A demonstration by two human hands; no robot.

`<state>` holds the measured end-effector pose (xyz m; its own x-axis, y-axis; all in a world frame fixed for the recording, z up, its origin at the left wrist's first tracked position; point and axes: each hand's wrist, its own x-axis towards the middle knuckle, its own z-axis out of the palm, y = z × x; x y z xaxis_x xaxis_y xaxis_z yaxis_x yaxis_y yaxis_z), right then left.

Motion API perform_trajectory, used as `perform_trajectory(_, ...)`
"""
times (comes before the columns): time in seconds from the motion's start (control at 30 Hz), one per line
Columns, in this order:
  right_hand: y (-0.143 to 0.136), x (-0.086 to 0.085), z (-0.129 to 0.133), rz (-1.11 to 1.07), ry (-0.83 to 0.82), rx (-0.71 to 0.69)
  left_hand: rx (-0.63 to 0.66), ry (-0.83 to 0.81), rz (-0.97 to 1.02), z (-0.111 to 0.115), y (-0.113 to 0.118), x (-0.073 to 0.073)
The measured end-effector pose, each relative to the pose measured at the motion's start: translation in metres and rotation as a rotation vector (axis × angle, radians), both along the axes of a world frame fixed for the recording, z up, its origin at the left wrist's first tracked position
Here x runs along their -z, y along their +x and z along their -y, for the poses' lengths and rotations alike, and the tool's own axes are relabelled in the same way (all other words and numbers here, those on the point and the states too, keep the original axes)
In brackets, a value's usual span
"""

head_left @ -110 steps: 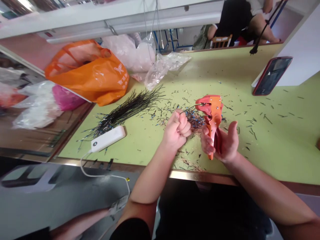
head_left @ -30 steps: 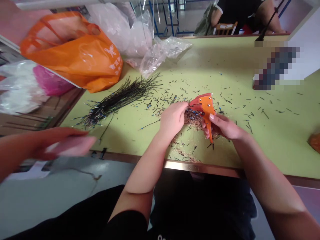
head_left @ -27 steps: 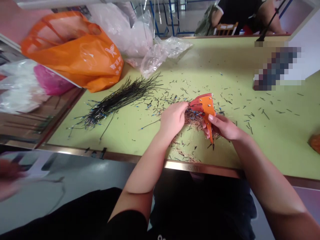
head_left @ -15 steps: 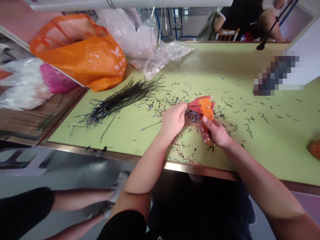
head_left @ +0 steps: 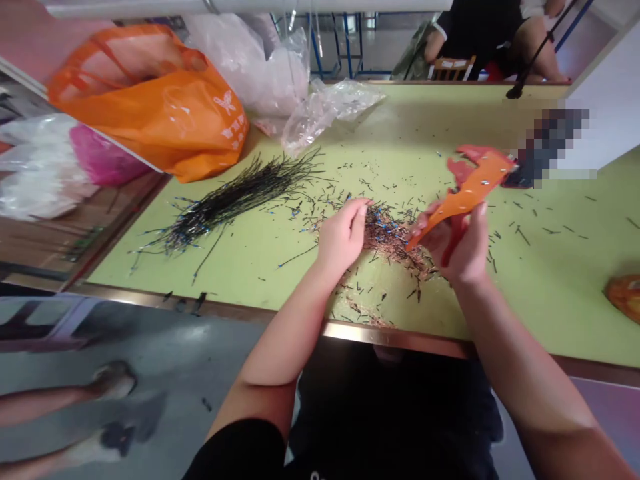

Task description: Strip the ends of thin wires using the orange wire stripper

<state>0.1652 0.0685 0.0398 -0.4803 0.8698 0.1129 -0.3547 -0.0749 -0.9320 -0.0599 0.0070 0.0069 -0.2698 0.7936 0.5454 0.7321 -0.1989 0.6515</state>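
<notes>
My right hand [head_left: 463,247] is wrapped round the handles of an orange and red wire stripper [head_left: 475,183], whose head points up and to the right, above the table. My left hand [head_left: 343,233] is pinched closed beside a pile of wire scraps [head_left: 387,230]; a thin wire end may be at its fingertips, but it is too small to name. To the left of that hand lies a bundle of black wires [head_left: 245,197] with blue and metal ends. One single wire [head_left: 297,255] lies just left of my left wrist.
An orange bag [head_left: 165,113] and clear plastic bags [head_left: 330,110] sit at the back left of the green table [head_left: 525,293]. Short black cuttings are scattered around. Another person [head_left: 480,33] sits beyond the table; someone's legs [head_left: 55,400] show at the lower left.
The wire stripper in my right hand has moved away from my left fingertips, to the right, and tilted. My left hand stays near its place. The legs at lower left have shifted left.
</notes>
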Motion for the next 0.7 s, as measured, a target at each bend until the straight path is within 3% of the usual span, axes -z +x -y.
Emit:
perform_trajectory(0.1,-0.014,0.013,0.013,0.096,-0.025,-0.091,0.033,-0.041,-0.121,0.010,0.022,-0.004)
perform_trajectory(0.2,-0.020,0.025,0.021,0.120,0.009,-0.112,0.027,-0.019,-0.177,0.014,0.026,-0.009)
perform_trajectory(0.7,-0.029,0.052,0.038,0.189,0.005,0.007,0.059,0.094,-0.286,0.028,0.036,-0.024)
